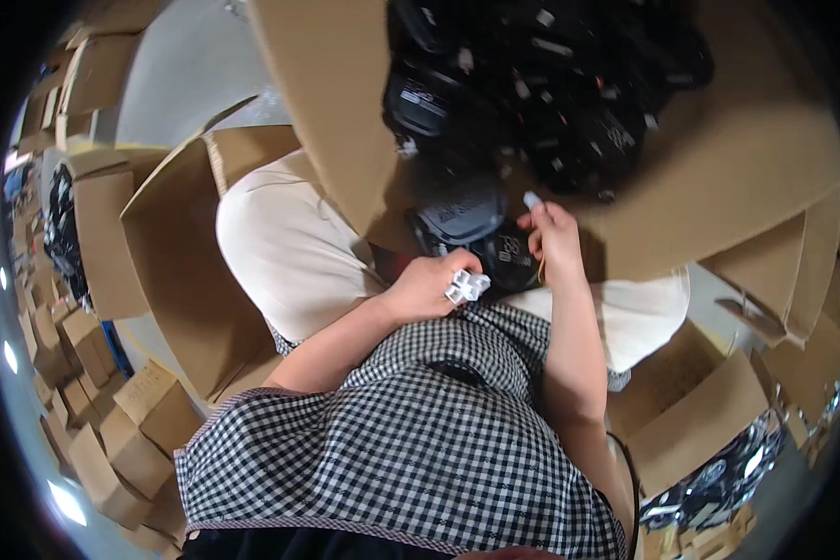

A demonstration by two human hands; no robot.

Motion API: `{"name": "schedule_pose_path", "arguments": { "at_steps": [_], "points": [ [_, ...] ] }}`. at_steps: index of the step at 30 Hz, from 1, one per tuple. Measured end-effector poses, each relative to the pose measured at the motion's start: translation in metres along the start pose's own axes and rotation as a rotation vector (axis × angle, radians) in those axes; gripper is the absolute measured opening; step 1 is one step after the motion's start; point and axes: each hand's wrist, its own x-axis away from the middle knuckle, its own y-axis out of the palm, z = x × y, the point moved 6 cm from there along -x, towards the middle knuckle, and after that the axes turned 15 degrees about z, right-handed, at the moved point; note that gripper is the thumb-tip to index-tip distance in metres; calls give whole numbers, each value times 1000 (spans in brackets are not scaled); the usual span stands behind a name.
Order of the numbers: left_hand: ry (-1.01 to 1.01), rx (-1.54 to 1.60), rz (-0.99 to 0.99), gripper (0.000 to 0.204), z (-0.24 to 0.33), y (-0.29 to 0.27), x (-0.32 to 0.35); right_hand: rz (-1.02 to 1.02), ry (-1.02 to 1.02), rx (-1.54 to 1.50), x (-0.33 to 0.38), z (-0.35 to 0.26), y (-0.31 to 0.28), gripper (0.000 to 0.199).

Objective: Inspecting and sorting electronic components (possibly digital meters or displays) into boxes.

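My left hand [427,286] is closed round a bundle of small white plastic pieces [468,286], whose ends stick out past the fingers. Between the fingertips of my right hand [556,239] is a small white connector [532,200]; a thin yellow wire shows below that hand. Just beyond both hands, a rounded black plastic unit [509,247] with pale markings lies at the near edge of the cardboard. Another black unit [462,217] sits against it, partly blurred. Farther off is a heap of similar black units [579,103], with small white bits among them.
A broad cardboard surface [719,187] stretches in front of me under the heap. An open cardboard box [182,271] stands at my left, another [700,420] at my right. Black-and-silver wrapped goods [728,471] lie lower right. Many cartons [140,420] fill the far left.
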Motion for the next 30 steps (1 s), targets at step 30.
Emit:
{"name": "schedule_pose_path", "arguments": {
  "at_steps": [30],
  "points": [
    [-64, 655, 1389, 13, -106, -453, -185, -198, -9, -663, 95, -29, -2, 22]
  ]
}}
